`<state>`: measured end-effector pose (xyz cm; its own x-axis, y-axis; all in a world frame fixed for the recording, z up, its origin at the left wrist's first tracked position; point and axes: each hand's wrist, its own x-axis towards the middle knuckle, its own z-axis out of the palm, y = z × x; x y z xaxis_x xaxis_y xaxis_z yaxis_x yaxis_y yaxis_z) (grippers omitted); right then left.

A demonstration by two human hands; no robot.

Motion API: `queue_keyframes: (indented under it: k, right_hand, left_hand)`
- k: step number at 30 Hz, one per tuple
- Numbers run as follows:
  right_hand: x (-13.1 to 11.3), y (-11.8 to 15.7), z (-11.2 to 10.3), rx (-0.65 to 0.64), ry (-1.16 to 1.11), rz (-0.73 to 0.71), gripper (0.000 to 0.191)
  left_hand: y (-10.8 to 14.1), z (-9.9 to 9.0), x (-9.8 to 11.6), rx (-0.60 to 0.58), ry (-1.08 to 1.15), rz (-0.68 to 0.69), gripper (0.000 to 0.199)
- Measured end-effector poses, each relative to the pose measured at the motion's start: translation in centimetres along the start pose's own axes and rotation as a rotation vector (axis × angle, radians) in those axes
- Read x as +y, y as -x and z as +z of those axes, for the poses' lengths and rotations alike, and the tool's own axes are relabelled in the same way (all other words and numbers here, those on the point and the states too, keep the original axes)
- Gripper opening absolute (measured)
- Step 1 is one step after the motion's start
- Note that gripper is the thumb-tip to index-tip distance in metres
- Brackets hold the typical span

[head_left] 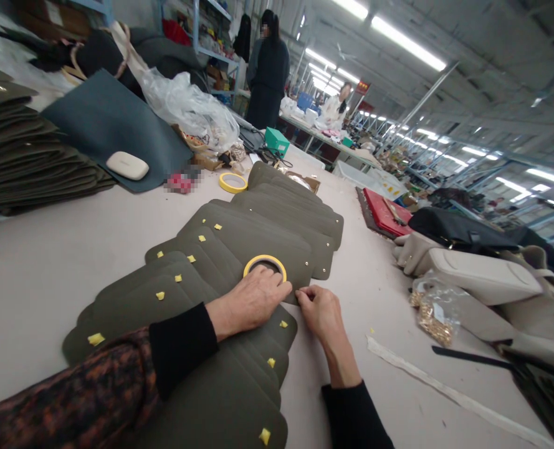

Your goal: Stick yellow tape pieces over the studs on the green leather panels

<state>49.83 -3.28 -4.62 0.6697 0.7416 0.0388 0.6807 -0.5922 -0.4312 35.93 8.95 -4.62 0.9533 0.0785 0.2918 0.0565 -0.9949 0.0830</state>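
Overlapping dark olive panels (253, 234) with rounded corners run across the table. Small yellow tape pieces (160, 295) stick to several of them, and some panels carry small metal studs near the right edge. My left hand (253, 298) is closed on a roll of yellow tape (283, 267), above the panels. Close to its right, my right hand (321, 308) pinches at the edge of a panel, thumb and forefinger together; whatever lies between the fingertips is too small to make out.
A stack of olive panels (28, 146) stands at the left, near a dark sheet with a white case (127, 166). Another tape roll (233, 182) lies farther back. Bags (482, 271) and a packet of gold hardware (435, 318) sit at the right. Two people are in the background.
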Motion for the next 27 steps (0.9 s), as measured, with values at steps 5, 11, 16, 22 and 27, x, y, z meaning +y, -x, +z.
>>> queue_keyframes:
  k: [5,11,16,22,27]
  right_hand:
    - [0.0,0.6,-0.3,-0.092,-0.105,0.065,0.019]
    - [0.4,1.6,-0.4,-0.285,-0.286,-0.008,0.018]
    - [1.1,1.9,-0.6,-0.151,-0.331,-0.126,0.015]
    - [1.5,2.2,-1.9,-0.042,-0.447,-0.089,0.022]
    - [-0.3,2.8,-1.2,-0.082,-0.214,-0.034,0.018]
  left_hand:
    - [-0.2,-1.0,-0.3,-0.038,0.066,-0.015,0.012]
    - [-0.3,-1.4,-1.6,0.069,0.203,-0.063,0.017]
    - [-0.2,-0.8,-1.8,0.171,0.34,-0.042,0.018]
    - [0.0,-0.3,-1.5,0.282,0.359,-0.058,0.019]
    - [0.2,-0.2,-1.5,0.324,0.319,-0.071,0.02]
